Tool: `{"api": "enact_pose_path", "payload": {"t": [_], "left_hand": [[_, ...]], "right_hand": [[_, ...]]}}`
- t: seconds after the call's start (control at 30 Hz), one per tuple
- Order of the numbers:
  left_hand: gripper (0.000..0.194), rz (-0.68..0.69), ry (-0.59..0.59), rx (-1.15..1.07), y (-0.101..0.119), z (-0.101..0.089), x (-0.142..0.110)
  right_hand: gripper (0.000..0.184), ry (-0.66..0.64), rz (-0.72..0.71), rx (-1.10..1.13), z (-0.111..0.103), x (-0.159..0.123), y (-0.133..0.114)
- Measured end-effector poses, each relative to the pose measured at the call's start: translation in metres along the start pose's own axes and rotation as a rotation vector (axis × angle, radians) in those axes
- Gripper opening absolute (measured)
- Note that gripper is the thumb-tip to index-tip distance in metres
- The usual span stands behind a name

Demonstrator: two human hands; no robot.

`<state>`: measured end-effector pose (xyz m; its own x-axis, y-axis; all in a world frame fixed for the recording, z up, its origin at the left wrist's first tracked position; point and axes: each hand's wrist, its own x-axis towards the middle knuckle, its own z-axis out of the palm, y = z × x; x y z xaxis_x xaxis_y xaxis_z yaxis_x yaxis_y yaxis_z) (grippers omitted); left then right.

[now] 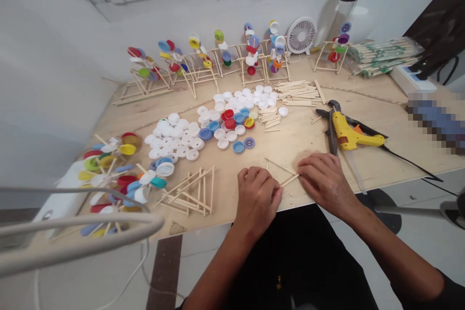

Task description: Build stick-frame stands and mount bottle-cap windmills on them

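Between my hands, a triangle of thin wooden sticks (281,165) lies on the table near its front edge. My left hand (257,198) has its fingers curled on the triangle's left corner, partly hiding it. At the right corner, my right hand (324,180) pinches the stick ends with thumb and fingers. Several finished stick triangles (192,193) lie in an overlapping pile to the left of my left hand. A yellow hot glue gun (350,133) rests on its stand beyond my right hand, a glue stick jutting from its handle.
White bottle caps (174,135) and coloured caps (229,123) spread mid-table, beside bundles of sticks (298,93). Stick frames with cap wheels (250,58) line the wall, near a small fan (301,35) and a bottle (345,7). Cap wheels (109,174) crowd the left; a white cable loop (90,227) hangs in front.
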<state>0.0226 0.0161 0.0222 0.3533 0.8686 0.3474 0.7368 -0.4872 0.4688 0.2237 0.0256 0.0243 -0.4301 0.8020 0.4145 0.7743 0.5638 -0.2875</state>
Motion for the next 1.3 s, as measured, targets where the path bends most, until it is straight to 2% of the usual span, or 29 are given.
{"api": "enact_pose_path", "payload": {"t": [0.3, 0.5, 0.77, 1.1, 1.2, 1.3], "left_hand": [[0.011, -0.043, -0.012, -0.055, 0.001, -0.005, -0.002], [0.011, -0.045, 0.008, -0.003, -0.002, -0.013, 0.004], [0.012, -0.001, -0.022, 0.037, -0.010, -0.008, 0.013], [0.014, -0.016, -0.057, 0.015, -0.013, -0.003, 0.012], [0.015, -0.013, -0.050, 0.003, -0.013, -0.002, 0.011], [0.015, -0.011, -0.041, -0.012, -0.014, -0.001, 0.010]], "right_hand": [[0.009, -0.002, -0.005, 0.002, 0.001, -0.002, 0.001], [0.010, -0.009, -0.003, 0.003, 0.001, -0.001, 0.002], [0.009, -0.007, 0.000, -0.001, 0.001, -0.002, 0.002], [0.009, -0.012, -0.001, 0.007, 0.001, -0.001, 0.000], [0.009, -0.005, -0.001, 0.006, -0.003, -0.002, -0.002], [0.011, 0.056, -0.011, -0.015, -0.013, -0.003, 0.003]]}}
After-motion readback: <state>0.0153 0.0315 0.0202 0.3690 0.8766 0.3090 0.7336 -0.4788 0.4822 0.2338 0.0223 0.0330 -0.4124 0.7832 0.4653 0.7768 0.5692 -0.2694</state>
